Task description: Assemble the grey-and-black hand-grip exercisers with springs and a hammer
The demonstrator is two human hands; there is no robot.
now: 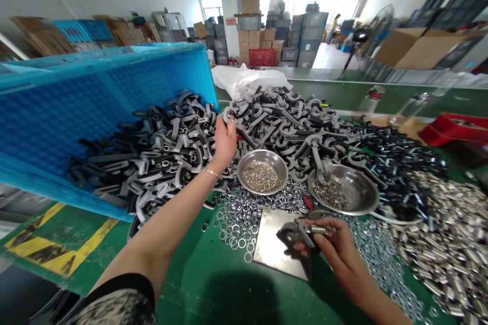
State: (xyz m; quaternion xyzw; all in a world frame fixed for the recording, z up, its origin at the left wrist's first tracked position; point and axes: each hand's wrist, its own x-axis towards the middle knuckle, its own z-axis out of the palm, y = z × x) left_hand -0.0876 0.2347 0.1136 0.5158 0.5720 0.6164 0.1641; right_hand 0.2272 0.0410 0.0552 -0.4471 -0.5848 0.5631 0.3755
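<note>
My left hand (225, 139) reaches to the pile of grey and black handle parts (282, 117), its fingers closed on a grey hooked part (225, 113) at the pile's left side. Over the metal plate (270, 244), my right hand (330, 244) grips a dark grey part (301, 233) with a metal spring (318, 229) on it. Loose metal rings (240, 223) lie left of the plate. Behind it stand a steel bowl (263, 171) of small brass-coloured pieces and a second steel bowl (358, 188) of small pins.
A tipped blue crate (114, 76) full of handle parts stands at the left. Metal cylinders (450, 238), black parts (392, 157) and a red tray (457, 129) are at the right. A white bag (247, 80) lies behind the pile. A person (334, 28) is far back.
</note>
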